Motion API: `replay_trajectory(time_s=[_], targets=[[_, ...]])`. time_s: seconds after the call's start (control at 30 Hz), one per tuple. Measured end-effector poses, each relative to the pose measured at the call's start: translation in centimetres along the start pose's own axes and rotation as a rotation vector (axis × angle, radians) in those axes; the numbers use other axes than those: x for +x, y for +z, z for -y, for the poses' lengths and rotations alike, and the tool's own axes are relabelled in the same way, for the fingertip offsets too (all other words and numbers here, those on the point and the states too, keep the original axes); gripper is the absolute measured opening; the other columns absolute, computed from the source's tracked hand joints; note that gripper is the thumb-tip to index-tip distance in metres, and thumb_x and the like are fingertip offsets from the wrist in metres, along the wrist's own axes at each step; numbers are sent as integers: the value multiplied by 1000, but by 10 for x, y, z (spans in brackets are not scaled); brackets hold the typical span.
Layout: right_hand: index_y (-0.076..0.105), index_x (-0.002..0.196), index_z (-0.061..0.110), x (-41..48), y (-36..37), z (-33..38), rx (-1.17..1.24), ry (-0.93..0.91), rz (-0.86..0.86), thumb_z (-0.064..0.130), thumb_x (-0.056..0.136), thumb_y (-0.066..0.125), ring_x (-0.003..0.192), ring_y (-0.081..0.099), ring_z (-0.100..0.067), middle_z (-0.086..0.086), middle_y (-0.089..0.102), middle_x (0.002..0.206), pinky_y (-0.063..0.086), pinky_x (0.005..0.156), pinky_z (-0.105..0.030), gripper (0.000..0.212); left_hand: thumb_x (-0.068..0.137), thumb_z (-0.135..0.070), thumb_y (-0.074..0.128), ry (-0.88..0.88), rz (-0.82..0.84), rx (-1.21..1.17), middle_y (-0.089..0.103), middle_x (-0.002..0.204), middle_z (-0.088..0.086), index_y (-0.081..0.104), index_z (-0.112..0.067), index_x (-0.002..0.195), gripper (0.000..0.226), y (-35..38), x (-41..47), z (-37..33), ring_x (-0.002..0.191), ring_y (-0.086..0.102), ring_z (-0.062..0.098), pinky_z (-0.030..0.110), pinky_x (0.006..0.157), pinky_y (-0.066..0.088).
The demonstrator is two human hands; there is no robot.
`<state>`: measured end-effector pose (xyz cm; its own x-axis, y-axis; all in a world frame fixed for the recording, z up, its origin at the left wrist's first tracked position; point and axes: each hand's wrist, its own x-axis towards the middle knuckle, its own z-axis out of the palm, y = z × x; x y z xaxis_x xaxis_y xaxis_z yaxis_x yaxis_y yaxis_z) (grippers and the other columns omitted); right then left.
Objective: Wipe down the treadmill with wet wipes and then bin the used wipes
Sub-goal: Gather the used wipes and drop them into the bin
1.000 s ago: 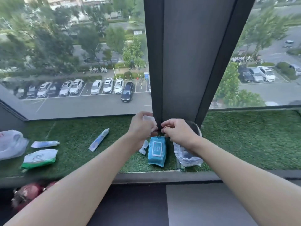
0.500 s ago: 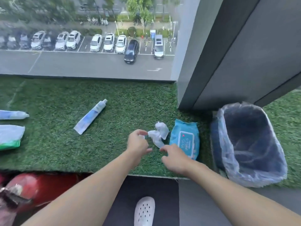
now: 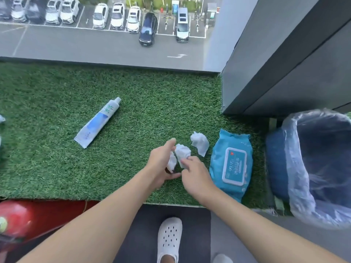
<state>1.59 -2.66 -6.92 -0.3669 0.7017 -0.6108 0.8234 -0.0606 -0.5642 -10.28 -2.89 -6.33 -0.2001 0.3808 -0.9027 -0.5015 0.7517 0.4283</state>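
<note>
Left hand (image 3: pixel 159 165) fingers curl round crumpled wipe (image 3: pixel 171 163); right hand (image 3: pixel 196 177) fingers pinch 2nd wipe (image 3: pixel 182 151). 3rd wipe (image 3: pixel 199 144) lies loose on turf (image 3: pixel 133 120), just beside wipes pack (image 3: pixel 231 166). Lined bin (image 3: pixel 275 160) at right.

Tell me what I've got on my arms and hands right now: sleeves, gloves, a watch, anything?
No sleeves show: the left arm and right arm are bare to the frame's edge. The left hand and right hand wear no gloves, and no watch, bracelet or ring is visible.
</note>
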Motion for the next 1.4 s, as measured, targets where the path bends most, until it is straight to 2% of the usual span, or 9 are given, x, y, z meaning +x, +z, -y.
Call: replay_trajectory(time_s=[0.2, 0.37, 0.63, 0.73, 0.87, 0.97, 1.1, 1.3, 1.4], targets=[[74, 101, 16, -4, -22, 6, 159, -96, -155, 0, 86, 45, 116, 54, -21, -2, 65, 118, 39, 99, -28, 36, 94, -4, 62, 176, -5, -2, 60, 117, 22, 60, -4, 110, 16, -6, 0, -6, 89, 67, 32, 46, 70, 62], [40, 148, 23, 32, -39, 2, -218, 16, 34, 5, 89, 47, 150, 1, -32, -9, -12, 163, 14, 120, -44, 61, 95, 10, 50, 285, -45, 35, 55, 116, 19, 62, -5, 107, 23, -12, -6, -8, 96, 68, 36, 46, 71, 62], [46, 135, -1, 37, -38, 4, -177, 88, 82, 11, 92, 48, 135, 35, -27, -6, 20, 155, 37, 109, -38, 44, 96, 11, 47, 271, -119, 14, 51, 122, 17, 64, -7, 107, 27, -11, -12, -2, 93, 66, 32, 47, 74, 62], [57, 81, 18, 21, -49, 18, 101, 19, -56, 10, 91, 47, 69, 50, -11, -1, 56, 92, 37, 55, -26, 16, 96, 9, 48, 318, -202, 8, 56, 115, 14, 63, -12, 106, 28, -3, -14, -5, 90, 68, 28, 50, 82, 60], [57, 54, 7, -7, -67, 35, 484, -88, -248, 16, 90, 60, 46, 37, -8, 3, 47, 47, 33, 47, -25, 37, 93, 14, 44, 377, -187, -139, 64, 94, 13, 60, -10, 105, 32, 25, -30, -21, 73, 63, 23, 35, 60, 53], [65, 71, 11, -19, -86, 31, 529, -132, -324, 21, 86, 68, 61, 51, -11, -1, 64, 65, 47, 60, -34, 18, 89, 15, 32, 378, 12, -291, 60, 83, 16, 57, -5, 98, 33, 60, -51, -33, 67, 59, 22, 32, 60, 46], [63, 103, 18, -36, -116, 9, 450, -259, -435, 31, 90, 69, 82, 55, -9, 3, 47, 102, 48, 74, -23, 20, 94, -7, 35, 345, 278, -411, 58, 78, 13, 54, -6, 92, 19, 101, -75, -43, 66, 62, 24, 35, 64, 51], [60, 126, 22, -81, -162, -46, -117, -386, -598, 24, 90, 54, 126, 35, -26, -3, 37, 148, 37, 108, -44, 37, 94, 2, 37, 470, 200, -62, 57, 82, 11, 43, -20, 118, 34, 170, -109, -38, 61, 54, 21, 31, 59, 44], [49, 137, 23, -102, -186, -76, -59, -360, -542, 18, 95, 54, 134, 27, -24, -1, 27, 157, 28, 110, -35, 43, 84, 8, 31, 412, 374, 8, 57, 74, 16, 57, -2, 98, 31, 200, -127, -31, 59, 55, 24, 31, 59, 41]])
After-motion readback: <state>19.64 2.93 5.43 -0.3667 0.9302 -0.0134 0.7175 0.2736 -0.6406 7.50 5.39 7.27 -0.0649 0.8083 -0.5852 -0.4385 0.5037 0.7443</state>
